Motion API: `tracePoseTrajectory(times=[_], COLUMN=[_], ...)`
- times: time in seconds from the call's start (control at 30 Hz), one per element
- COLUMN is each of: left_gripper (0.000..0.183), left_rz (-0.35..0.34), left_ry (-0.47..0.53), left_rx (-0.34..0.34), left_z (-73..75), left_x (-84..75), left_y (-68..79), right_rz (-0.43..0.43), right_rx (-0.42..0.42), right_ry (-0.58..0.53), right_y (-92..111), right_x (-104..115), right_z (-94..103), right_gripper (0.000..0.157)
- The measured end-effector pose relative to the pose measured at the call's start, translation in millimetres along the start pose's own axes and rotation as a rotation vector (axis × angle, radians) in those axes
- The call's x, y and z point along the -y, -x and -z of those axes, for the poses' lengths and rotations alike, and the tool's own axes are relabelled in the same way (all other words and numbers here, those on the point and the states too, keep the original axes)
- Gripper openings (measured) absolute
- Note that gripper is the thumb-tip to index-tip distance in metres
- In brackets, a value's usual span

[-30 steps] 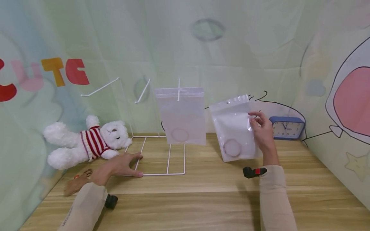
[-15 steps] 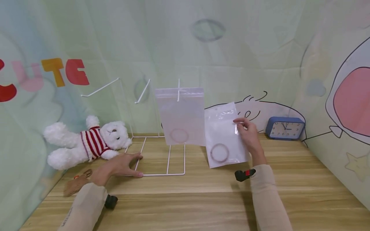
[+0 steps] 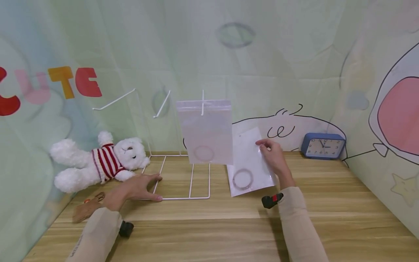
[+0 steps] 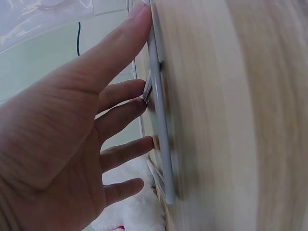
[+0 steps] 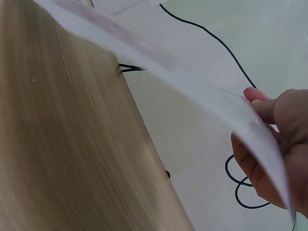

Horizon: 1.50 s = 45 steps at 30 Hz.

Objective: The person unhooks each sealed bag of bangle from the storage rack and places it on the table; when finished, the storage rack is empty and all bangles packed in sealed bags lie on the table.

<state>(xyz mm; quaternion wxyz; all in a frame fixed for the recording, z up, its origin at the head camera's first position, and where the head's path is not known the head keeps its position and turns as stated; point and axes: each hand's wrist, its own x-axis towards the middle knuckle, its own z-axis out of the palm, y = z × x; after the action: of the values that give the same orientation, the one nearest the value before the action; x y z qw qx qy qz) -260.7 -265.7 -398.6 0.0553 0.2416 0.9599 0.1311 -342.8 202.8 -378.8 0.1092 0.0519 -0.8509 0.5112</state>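
Note:
A white wire rack (image 3: 176,198) with several slanted prongs stands on the table. From its right prong hangs a whitish zip bag (image 3: 206,134) with a ring shape visible inside. My left hand (image 3: 139,186) rests on the left of the rack's base, thumb on the front bar, fingers spread and nearly straight in the left wrist view. My right hand (image 3: 273,156) pinches the right edge of a second white plastic bag (image 3: 250,156) between thumb and fingers. This bag tilts beside the hanging one, which overlaps its left side, and a pinkish ring (image 3: 243,179) shows near its bottom.
A white teddy bear (image 3: 108,160) in a striped sweater lies left of the rack, behind my left forearm. A blue clock (image 3: 323,146) stands at the back right. A small brown object (image 3: 86,211) lies by my left wrist. Printed cloth walls surround the wooden table (image 3: 196,233).
My right hand has carried the second bag left and down, from near the clock to beside the hanging bag. The left hand and the rack have stayed in place.

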Motion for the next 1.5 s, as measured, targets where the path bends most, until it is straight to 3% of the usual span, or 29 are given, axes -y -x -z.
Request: tracePoseTrajectory(times=[0.53, 0.87, 1.17, 1.5], left_gripper=[0.082, 0.081, 0.082, 0.080], left_rz=[0.010, 0.018, 0.017, 0.002], left_ry=[0.009, 0.008, 0.012, 0.002], left_rx=[0.006, 0.017, 0.010, 0.004], left_z=[-2.9, -1.9, -1.9, -1.5], left_x=[4.2, 3.4, 3.7, 1.6], left_y=[-2.3, -1.6, -2.2, -1.0], right_rz=[-0.015, -0.117, -0.105, -0.094], right_rx=[0.225, 0.377, 0.434, 0.490], right_ry=[0.093, 0.049, 0.058, 0.190], right_y=[3, 4, 6, 7], right_x=[-9, -10, -13, -19], right_z=[-1.9, -2.5, -4.5, 0.8], right_gripper=[0.029, 0.034, 0.037, 0.026])
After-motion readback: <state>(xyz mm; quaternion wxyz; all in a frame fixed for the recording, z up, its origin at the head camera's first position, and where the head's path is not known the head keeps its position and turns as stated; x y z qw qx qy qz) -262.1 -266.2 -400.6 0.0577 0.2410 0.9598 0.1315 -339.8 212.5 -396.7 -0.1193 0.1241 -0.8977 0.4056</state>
